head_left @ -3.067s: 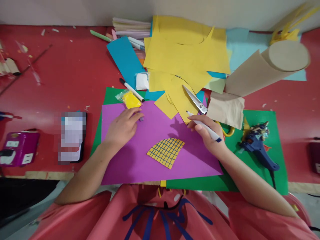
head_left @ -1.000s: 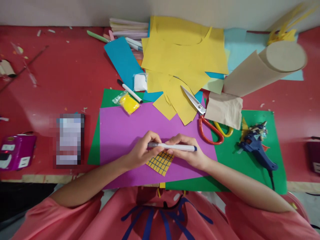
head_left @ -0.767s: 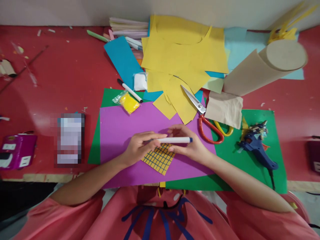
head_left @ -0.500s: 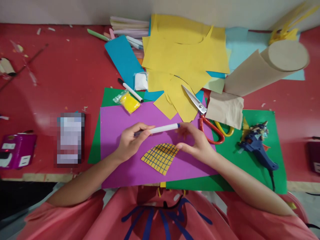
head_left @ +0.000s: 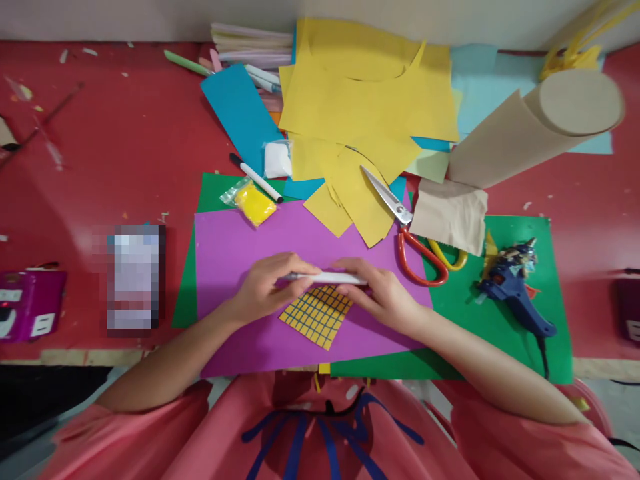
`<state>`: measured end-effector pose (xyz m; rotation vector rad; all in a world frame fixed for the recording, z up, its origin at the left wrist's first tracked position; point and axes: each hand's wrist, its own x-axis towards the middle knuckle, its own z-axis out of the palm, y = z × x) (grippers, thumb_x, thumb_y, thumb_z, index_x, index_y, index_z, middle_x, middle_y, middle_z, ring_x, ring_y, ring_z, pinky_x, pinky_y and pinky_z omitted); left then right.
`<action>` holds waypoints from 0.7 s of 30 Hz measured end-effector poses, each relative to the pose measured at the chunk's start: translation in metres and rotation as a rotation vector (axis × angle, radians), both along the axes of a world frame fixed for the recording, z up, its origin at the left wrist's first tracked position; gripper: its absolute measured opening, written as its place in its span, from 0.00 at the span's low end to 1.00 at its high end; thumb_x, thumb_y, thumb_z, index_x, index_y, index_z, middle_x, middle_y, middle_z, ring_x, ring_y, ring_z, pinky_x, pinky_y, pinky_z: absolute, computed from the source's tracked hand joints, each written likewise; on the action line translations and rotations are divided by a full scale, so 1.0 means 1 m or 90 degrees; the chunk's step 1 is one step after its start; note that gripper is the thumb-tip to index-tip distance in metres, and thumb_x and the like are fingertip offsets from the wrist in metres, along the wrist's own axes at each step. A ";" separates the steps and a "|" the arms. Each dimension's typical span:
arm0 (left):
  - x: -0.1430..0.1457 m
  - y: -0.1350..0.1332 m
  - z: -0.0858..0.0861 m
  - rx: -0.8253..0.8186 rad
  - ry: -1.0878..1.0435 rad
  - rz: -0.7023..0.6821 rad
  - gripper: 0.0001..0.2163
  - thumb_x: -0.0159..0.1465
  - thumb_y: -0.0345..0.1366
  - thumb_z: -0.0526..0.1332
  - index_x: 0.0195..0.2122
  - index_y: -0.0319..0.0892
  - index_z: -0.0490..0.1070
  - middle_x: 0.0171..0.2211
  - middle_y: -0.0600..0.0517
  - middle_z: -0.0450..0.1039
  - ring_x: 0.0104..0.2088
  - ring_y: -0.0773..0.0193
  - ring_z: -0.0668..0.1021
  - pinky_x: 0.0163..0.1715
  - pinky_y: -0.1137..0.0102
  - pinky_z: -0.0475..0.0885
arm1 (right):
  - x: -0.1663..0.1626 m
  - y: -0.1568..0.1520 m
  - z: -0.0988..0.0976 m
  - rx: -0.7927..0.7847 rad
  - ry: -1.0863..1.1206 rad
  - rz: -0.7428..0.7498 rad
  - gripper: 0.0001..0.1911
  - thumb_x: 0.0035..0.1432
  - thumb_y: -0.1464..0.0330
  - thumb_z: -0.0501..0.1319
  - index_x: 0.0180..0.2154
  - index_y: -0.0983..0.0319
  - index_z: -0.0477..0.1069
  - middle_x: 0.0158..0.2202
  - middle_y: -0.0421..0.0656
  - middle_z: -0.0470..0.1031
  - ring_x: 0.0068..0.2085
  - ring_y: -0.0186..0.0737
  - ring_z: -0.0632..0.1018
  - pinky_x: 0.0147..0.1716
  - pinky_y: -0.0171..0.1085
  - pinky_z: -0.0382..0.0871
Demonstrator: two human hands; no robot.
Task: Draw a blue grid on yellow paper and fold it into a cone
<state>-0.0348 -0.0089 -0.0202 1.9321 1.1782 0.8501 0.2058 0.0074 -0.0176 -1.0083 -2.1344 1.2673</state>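
A white marker [head_left: 333,278] lies level between my two hands, just above a yellow paper piece with a dark grid [head_left: 316,319]. My left hand [head_left: 273,285] is closed on the marker's left end, thumb and fingers pinching it. At the other end, my right hand [head_left: 377,293] grips it with thumb below and fingers above, partly hiding that tip. The gridded piece rests on a purple sheet [head_left: 230,333], its upper edge close under the marker.
Red-handled scissors [head_left: 400,217] lie right of yellow cut paper [head_left: 370,80]. A blue glue gun [head_left: 515,293] rests on the green sheet [head_left: 545,240]. To the left are a capped marker [head_left: 257,179], a bag of yellow clay [head_left: 256,203] and a blurred phone [head_left: 134,280]. A paper roll [head_left: 530,133] leans behind.
My right hand has closed on the marker's right end, where its fingers were looser before. The marker has come lower and nearly level. The whole view has shifted slightly.
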 end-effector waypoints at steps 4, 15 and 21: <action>-0.011 0.012 -0.004 0.067 0.039 0.224 0.08 0.67 0.36 0.56 0.39 0.45 0.76 0.37 0.53 0.79 0.38 0.64 0.79 0.42 0.71 0.74 | 0.005 0.003 0.000 0.128 -0.193 0.007 0.22 0.60 0.52 0.60 0.42 0.65 0.71 0.35 0.50 0.76 0.35 0.46 0.76 0.31 0.41 0.69; -0.011 0.016 -0.014 0.012 -0.108 0.202 0.16 0.67 0.47 0.56 0.52 0.45 0.68 0.50 0.46 0.74 0.49 0.60 0.77 0.50 0.63 0.75 | 0.022 0.018 0.011 -0.190 0.163 -0.187 0.10 0.61 0.62 0.61 0.31 0.59 0.65 0.24 0.37 0.71 0.23 0.32 0.71 0.22 0.33 0.64; 0.002 0.014 -0.014 -0.176 -0.263 0.104 0.20 0.66 0.44 0.60 0.56 0.46 0.62 0.46 0.45 0.78 0.43 0.63 0.81 0.44 0.68 0.77 | 0.024 0.021 0.006 -0.350 0.350 -0.296 0.13 0.57 0.61 0.66 0.33 0.57 0.63 0.23 0.34 0.74 0.22 0.31 0.75 0.22 0.32 0.69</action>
